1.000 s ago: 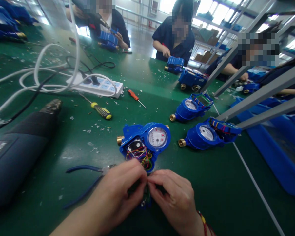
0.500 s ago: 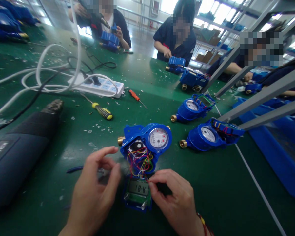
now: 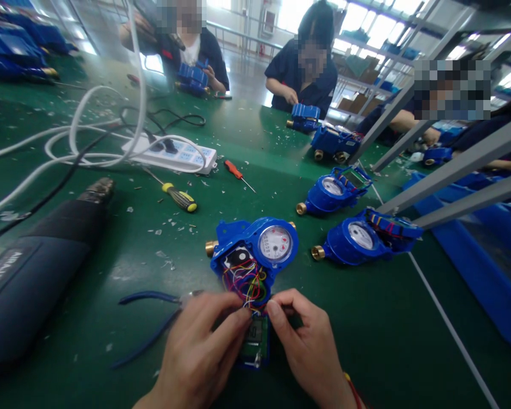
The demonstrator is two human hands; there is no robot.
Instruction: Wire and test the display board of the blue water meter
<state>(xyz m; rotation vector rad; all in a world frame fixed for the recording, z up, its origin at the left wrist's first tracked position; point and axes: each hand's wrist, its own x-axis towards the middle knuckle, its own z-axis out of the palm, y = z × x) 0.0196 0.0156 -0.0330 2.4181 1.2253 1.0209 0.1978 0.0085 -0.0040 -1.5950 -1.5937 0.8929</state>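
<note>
A blue water meter with a round dial lies in front of me, its side housing open and full of thin coloured wires. Those wires run down to a circuit board with a small display, set in a blue cover. My left hand lies over the board's left side, thumb and fingertips closed on the wires at its top edge. My right hand pinches at the wires by the top right corner. The exact wires between the fingertips are hidden. Blue-handled cutters lie left of my left hand, partly covered.
Two more open meters stand to the right, before grey metal bars and a blue bin. On the left lie a heat gun, a yellow-black screwdriver, a red screwdriver and a power strip. Co-workers sit opposite.
My left hand has moved right, from open beside the meter to closed on the wires, uncovering more of the cutters. The board has shifted slightly right. My right hand stays at the wires.
</note>
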